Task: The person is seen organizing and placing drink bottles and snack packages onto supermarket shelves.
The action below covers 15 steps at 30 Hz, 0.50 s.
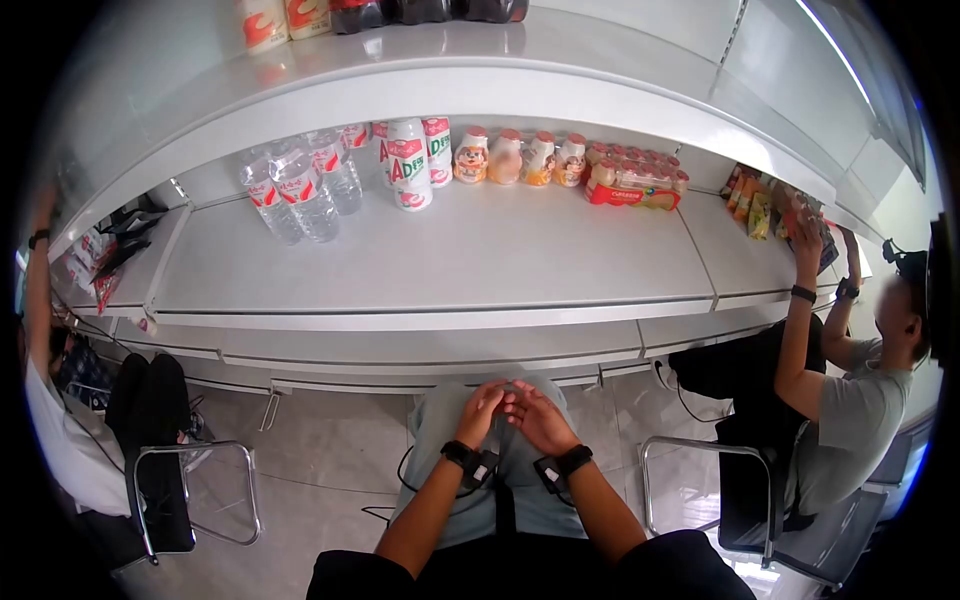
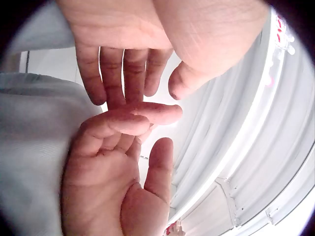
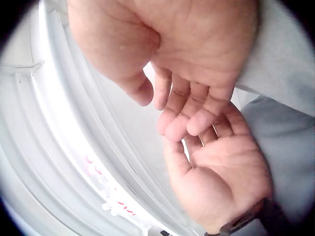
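The left hand (image 1: pixel 482 412) and right hand (image 1: pixel 543 420) are meeting at the knees (image 1: pixel 434 410), fingers loosely spread, overlapping, holding nothing. The front white bottle (image 1: pixel 409 172) is standing near the shelf's (image 1: pixel 440 270) back edge (probably smooth, fairly light), its middle seemingly offering the surest hold.

- White flat upper shelf (image 1: pixel 600 50) is looking smooth and glossy.
- Clear cylindrical plastic bottles (image 1: pixel 308 195) are glinting.
- Silver tubular metal chair frame (image 1: pixel 700 444) is shining, polished.
- Pale grey cloth trousers (image 1: pixel 437 408) are appearing matt.
- Grey tiled floor (image 1: pixel 310 440) is gleaming.
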Each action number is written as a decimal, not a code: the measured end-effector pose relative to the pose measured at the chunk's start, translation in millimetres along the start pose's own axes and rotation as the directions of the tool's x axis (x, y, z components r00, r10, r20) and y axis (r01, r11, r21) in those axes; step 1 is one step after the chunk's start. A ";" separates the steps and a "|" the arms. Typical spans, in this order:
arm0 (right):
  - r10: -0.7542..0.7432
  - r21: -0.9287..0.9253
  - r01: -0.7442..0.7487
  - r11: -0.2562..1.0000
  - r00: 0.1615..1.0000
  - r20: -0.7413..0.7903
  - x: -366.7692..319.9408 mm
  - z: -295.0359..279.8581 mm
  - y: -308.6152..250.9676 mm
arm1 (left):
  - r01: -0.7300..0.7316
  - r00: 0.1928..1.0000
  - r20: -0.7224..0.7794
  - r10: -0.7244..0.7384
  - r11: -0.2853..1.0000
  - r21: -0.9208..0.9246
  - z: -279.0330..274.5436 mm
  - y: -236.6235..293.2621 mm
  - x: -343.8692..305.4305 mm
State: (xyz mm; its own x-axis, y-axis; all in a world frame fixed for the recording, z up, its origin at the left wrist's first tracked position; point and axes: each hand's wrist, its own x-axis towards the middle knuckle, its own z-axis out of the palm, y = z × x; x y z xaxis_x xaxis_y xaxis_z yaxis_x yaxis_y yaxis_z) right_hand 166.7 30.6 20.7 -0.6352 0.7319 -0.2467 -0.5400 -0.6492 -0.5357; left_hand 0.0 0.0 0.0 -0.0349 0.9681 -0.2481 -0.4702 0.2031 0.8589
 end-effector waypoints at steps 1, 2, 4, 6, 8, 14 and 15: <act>-0.001 -0.008 0.001 1.000 1.000 -0.004 -0.8 0.0 -1.2 | 0.005 1.000 -0.001 -0.005 1.000 -0.002 0.6 0.8 0.7; -0.003 -0.017 0.003 1.000 1.000 -0.009 -2.1 -0.1 -2.4 | 0.011 1.000 -0.002 -0.011 1.000 -0.005 2.0 0.9 0.8; 0.002 -0.026 -0.003 1.000 1.000 -0.030 -2.9 0.8 -3.2 | -0.006 1.000 -0.009 0.006 1.000 0.010 5.9 1.0 -1.1; 0.005 -0.025 -0.006 1.000 0.999 -0.032 -3.0 2.2 -1.5 | -0.007 1.000 -0.004 0.007 1.000 0.006 4.3 1.7 -3.4; 0.003 -0.022 -0.003 1.000 1.000 -0.012 0.1 1.5 0.2 | 0.001 1.000 0.016 -0.001 1.000 -0.020 -0.4 0.7 -2.4; 0.007 -0.034 -0.008 0.999 1.000 -0.027 0.3 3.0 0.1 | 0.025 1.000 -0.010 -0.025 0.999 -0.044 -2.2 -4.7 -1.2; 0.006 -0.038 -0.007 0.999 1.000 -0.027 0.3 3.1 0.0 | 0.021 1.000 -0.003 -0.021 0.999 -0.028 -1.0 -2.7 -1.7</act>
State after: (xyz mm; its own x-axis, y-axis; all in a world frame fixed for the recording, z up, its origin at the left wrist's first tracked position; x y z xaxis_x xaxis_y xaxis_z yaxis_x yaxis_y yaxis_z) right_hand 164.8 30.2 23.2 -0.6237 0.7331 -0.2714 -0.5138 -0.6460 -0.5645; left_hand 0.4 -2.3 -2.4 -0.0279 0.9631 -0.2678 -0.4957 0.2193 0.8403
